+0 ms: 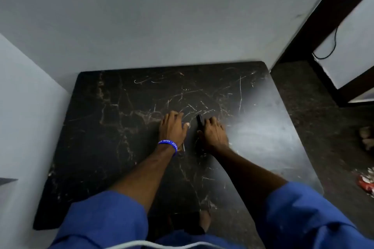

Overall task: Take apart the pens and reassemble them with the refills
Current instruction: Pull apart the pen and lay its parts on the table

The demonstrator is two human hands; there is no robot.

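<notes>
Hands rest palm-down on the bench (113,127): right hand (213,134) closed around a dark pen (200,121), likely for pickup; left hand (173,128) grip unclear.

Left hand (173,127): at frame centre, palm down, back toward my view, fingers curled loosely with tips pointing to the upper frame, thumb tip jutting right. Whether it grips anything, I cannot tell.

Left wrist: ringed by my blue wristband (169,144).

Left forearm: bare, running from lower centre up to the hand; blue sleeve (105,220) pushed up near the elbow, lower left of frame.

Right hand (213,134): just right of centre, near the left hand but apart, palm down, fingers curled, thumb pointing left. Grip unclear.

Right forearm: bare, slanting from lower right; blue sleeve (303,216) bunched there.
</notes>
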